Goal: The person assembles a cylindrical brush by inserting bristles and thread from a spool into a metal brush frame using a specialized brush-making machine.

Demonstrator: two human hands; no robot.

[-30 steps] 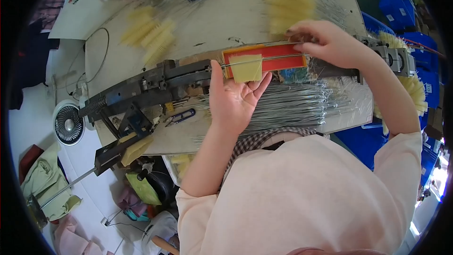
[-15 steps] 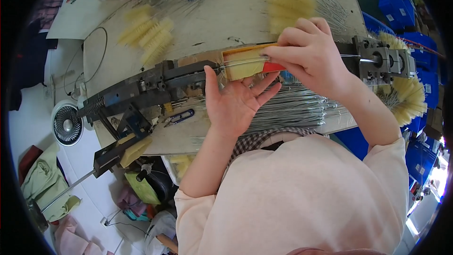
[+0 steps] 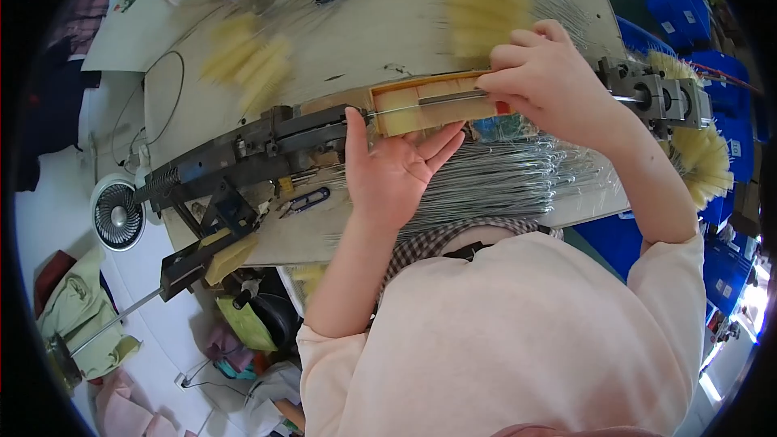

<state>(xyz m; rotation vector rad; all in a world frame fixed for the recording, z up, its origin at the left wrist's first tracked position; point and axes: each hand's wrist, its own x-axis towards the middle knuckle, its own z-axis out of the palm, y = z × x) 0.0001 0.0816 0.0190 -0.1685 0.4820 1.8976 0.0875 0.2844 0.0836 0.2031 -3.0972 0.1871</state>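
Observation:
A shallow tray with a yellow rim [image 3: 421,81] and pale yellow fibres [image 3: 396,109] inside lies in line with a long dark metal bench fixture [image 3: 307,125]. Thin metal wire [image 3: 453,98] runs lengthwise over the fibres. My right hand [image 3: 550,85] is closed at the tray's right end, thumb and fingertips pinched on the wire; a red piece [image 3: 502,107] shows just below them. My left hand [image 3: 392,174] is open, palm up, its thumb beside the fixture's tip. Its other fingers reach under the tray's near edge, their tips partly hidden.
Many straight metal wires [image 3: 494,182] lie nearer me. Yellow bristle brushes [image 3: 486,0] stand beyond the tray, others [image 3: 251,57] farther left. A clamp block [image 3: 647,97] sits at right. Small blue-handled snips [image 3: 307,201] lie left of my hand. A fan [image 3: 117,209] stands off the table.
My right hand has slid rightward along the wire, uncovering more of the tray. Less of the red piece shows now. My left hand has shifted slightly left and stays open.

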